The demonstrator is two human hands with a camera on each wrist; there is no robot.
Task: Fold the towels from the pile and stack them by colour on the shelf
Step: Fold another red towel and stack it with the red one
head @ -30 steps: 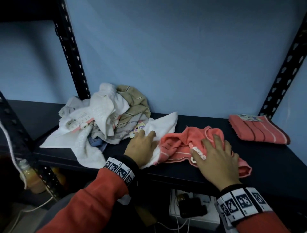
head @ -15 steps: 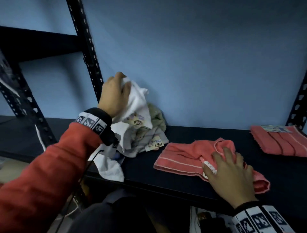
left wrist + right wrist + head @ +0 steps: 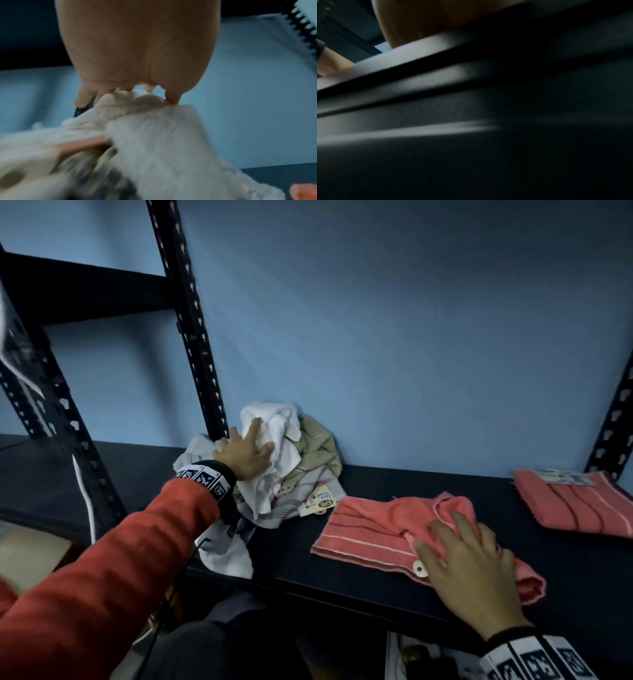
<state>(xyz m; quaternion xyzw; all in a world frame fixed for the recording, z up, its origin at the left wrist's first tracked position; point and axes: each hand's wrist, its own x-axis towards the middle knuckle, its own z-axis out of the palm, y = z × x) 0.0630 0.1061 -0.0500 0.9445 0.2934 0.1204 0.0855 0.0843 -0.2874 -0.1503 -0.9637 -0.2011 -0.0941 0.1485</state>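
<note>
A pile of crumpled towels sits on the black shelf (image 3: 342,587) against the upright post: a white towel (image 3: 274,422) on top, a beige one (image 3: 320,445) behind it, a grey striped one (image 3: 301,498) below. My left hand (image 3: 248,451) lies on the white towel (image 3: 154,135) with its fingers spread. In the left wrist view the fingertips (image 3: 172,100) touch the cloth. A loose coral towel (image 3: 370,529) lies half spread on the shelf, and my right hand (image 3: 469,556) presses flat on its bunched right part. A folded coral towel (image 3: 575,505) lies at the far right.
Black perforated posts (image 3: 191,337) stand at the left and at the far right (image 3: 613,419), with a blue wall behind. A paper tag (image 3: 318,501) sticks out of the pile. A white towel end (image 3: 226,556) hangs over the shelf's front edge. The right wrist view is dark and blurred.
My left hand lifted the white towel from the shelf's front, carried it up to the pile by the post and now lies flat on it. My right hand stayed on the coral towel.
</note>
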